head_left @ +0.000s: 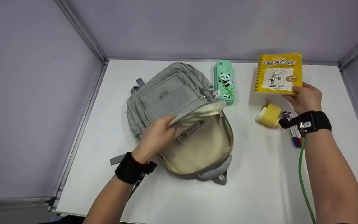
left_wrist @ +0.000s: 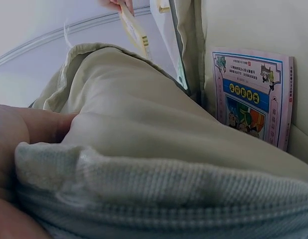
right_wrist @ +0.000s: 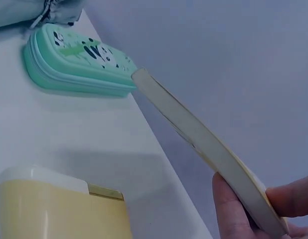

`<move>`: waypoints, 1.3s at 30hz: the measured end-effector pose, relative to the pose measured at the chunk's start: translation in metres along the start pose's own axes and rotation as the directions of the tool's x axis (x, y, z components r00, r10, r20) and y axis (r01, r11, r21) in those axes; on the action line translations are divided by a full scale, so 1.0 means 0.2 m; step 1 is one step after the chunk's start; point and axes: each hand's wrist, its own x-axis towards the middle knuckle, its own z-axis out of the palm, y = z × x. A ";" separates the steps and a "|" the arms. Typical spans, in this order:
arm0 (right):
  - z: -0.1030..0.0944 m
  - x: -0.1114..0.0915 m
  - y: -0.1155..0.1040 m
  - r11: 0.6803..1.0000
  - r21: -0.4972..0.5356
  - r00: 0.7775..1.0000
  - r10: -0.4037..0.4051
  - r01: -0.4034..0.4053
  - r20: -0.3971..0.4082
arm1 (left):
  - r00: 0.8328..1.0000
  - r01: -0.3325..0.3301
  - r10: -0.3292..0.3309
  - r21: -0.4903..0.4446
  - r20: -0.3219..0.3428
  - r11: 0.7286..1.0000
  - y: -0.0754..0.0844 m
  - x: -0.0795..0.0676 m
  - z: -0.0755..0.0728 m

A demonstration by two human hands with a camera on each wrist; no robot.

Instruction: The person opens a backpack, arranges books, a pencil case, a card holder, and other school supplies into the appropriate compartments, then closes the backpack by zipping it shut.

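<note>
Left hand (head_left: 156, 136) is clamped on the raised flap (head_left: 204, 110) of the gray backpack (head_left: 169, 101) at left and right hand (head_left: 307, 97) on the yellow book (head_left: 279, 73) at far right, which could be dropped if its single-corner pinch were loosened.

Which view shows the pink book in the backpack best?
The left wrist view: most of the pink book shows, its printed cover toward the camera. The head view shows only a strip of it inside the backpack; the right wrist view shows none of it.
</note>
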 end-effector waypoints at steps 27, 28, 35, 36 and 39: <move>-0.23 -0.43 0.28 0.939 -0.324 0.922 0.023 0.113 0.388 | 0.996 -0.032 0.033 0.004 -0.080 0.999 0.02 0.10 -0.01; -0.24 -0.44 0.29 0.940 -0.324 0.914 0.035 0.107 0.404 | 0.996 -0.034 0.034 0.005 -0.082 0.999 0.02 0.11 -0.01; -0.23 -0.49 0.32 0.938 -0.337 0.871 0.102 0.076 0.481 | 0.996 -0.038 0.039 0.021 -0.082 0.999 0.03 0.13 -0.01; -0.22 -0.50 0.33 0.939 -0.336 0.862 0.112 0.071 0.494 | 0.996 -0.037 0.039 0.022 -0.082 0.999 0.03 0.13 -0.02; -0.18 -0.50 0.37 0.937 -0.345 0.837 0.145 0.055 0.527 | 0.996 -0.038 0.041 0.035 -0.084 0.999 0.03 0.14 -0.02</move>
